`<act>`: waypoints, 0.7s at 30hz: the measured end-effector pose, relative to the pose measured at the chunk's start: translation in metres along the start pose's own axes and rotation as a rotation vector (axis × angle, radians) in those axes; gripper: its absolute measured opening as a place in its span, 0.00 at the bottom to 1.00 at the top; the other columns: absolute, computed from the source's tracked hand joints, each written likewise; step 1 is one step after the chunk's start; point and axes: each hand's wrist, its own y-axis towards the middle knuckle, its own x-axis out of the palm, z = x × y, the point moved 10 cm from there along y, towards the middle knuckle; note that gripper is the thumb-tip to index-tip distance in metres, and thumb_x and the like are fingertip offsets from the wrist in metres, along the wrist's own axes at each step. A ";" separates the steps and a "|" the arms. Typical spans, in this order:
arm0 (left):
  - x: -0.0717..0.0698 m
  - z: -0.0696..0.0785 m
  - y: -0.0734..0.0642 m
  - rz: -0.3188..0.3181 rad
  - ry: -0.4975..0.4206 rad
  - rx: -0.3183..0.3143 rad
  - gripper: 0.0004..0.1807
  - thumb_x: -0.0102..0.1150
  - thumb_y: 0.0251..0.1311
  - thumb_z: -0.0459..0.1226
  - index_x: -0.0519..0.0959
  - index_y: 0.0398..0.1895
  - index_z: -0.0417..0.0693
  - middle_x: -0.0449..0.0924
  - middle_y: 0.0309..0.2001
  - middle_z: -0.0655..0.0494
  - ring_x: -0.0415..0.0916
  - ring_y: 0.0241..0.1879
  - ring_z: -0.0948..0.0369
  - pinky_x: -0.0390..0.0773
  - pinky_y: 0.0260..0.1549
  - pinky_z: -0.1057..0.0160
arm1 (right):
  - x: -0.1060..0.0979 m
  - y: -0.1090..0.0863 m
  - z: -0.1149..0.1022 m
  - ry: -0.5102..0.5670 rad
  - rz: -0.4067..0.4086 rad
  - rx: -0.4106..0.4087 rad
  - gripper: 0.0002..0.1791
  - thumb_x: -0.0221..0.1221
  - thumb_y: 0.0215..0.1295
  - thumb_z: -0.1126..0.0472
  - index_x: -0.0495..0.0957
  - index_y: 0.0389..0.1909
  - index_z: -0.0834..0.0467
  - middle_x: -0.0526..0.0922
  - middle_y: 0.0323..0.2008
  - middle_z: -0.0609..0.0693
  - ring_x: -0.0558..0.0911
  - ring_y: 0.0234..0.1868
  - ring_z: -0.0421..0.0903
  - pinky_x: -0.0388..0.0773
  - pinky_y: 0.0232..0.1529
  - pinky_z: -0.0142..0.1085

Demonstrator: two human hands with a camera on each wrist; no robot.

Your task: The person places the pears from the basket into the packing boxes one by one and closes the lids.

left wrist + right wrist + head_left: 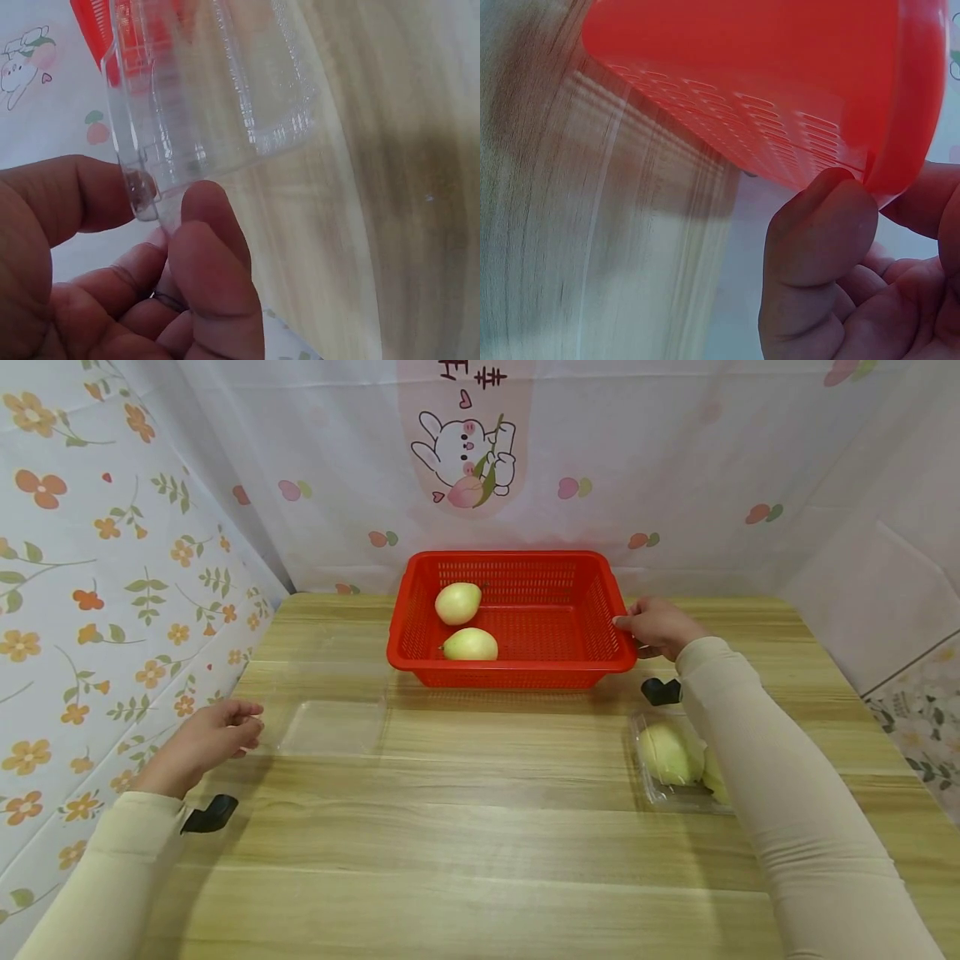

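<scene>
My right hand [660, 625] grips the right end rim of a red plastic basket [517, 666]; in the right wrist view its fingers lie under the rim of the basket [915, 97], the thumb on the other side. Two pale yellow pears sit at the basket's left: one pear [458, 603] at the back, another pear [471, 644] by the front wall. At the left, my left hand [217, 739] pinches the edge of a clear plastic box [333, 727]. The left wrist view shows that box [217, 112] with its rim between thumb and fingers.
Another clear plastic box [660, 797] holding pears [670, 753] stands at the right, partly hidden under my right forearm. Everything rests on a wooden table [480, 860]. A printed curtain [315, 460] hangs behind, and a floral one [97, 610] at the left.
</scene>
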 end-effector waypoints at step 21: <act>0.019 0.008 -0.025 0.010 0.100 0.029 0.23 0.53 0.71 0.40 0.71 0.58 0.28 0.78 0.45 0.44 0.77 0.36 0.57 0.78 0.31 0.61 | 0.001 0.001 0.000 0.016 -0.008 -0.013 0.14 0.50 0.77 0.58 0.64 0.48 0.67 0.77 0.43 0.60 0.82 0.32 0.46 0.83 0.36 0.40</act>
